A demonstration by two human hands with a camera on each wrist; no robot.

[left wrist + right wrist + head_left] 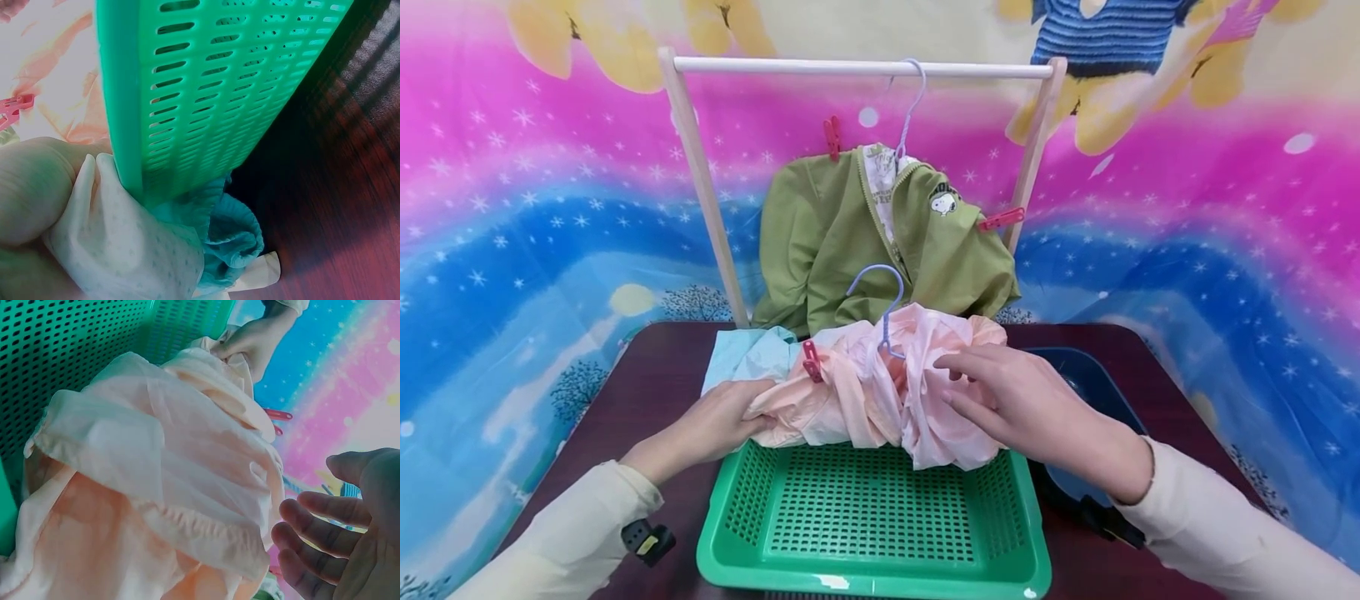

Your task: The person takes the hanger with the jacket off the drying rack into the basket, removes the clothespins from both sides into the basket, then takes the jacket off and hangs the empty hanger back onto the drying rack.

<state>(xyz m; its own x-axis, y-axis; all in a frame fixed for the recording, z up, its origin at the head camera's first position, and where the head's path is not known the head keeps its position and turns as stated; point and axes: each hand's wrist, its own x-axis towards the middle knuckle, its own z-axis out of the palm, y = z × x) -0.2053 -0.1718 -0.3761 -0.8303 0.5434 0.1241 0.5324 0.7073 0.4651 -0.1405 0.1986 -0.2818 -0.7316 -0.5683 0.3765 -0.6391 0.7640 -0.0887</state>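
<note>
One crumpled pink garment (842, 400), perforated basket (872, 517)

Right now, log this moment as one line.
left grip: holds pink garment; right grip: near it, holding nothing; lilac hanger: partly inside garment; olive zip jacket: hangs on wooden rack

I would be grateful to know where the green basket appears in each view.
Head: the green basket sits at lower centre.
Left wrist: it fills the upper middle.
Right wrist: it occupies the upper left.
Shared landmark: the pink garment, near centre in head, upper left in left wrist, central in right wrist.
</note>
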